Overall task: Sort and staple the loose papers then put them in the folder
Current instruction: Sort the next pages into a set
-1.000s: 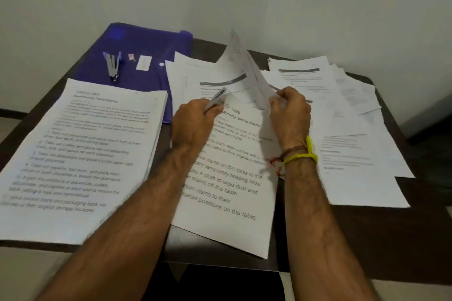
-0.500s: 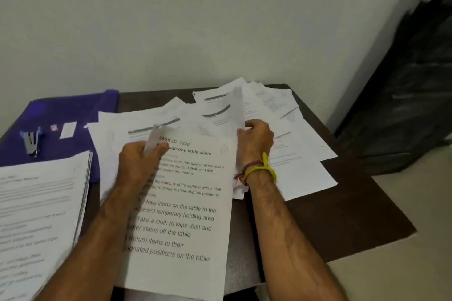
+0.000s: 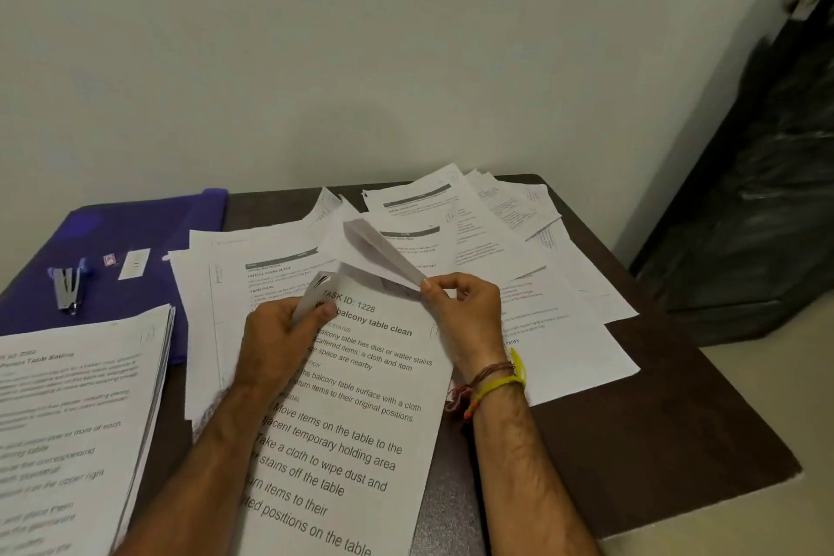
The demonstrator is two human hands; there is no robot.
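Dark table [image 3: 632,442]; both hands [image 3: 280,334] [image 3: 465,321] pinching paper corners [image 3: 383,257]

Plain home room, small dark table [image 3: 632,442] against bare wall [image 3: 361,59], dark door [image 3: 785,149]

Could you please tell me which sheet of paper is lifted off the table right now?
The folded sheet pinched by the right hand; the other papers lie flat.

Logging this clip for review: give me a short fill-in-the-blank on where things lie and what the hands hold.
1. The stapler lies on the ____ folder.
2. The front sheet is headed TASK ID: ____.
3. The right hand pinches a ____ sheet.
4. The yellow band is on the ____ wrist.

Missing: purple; 1228; lifted; right
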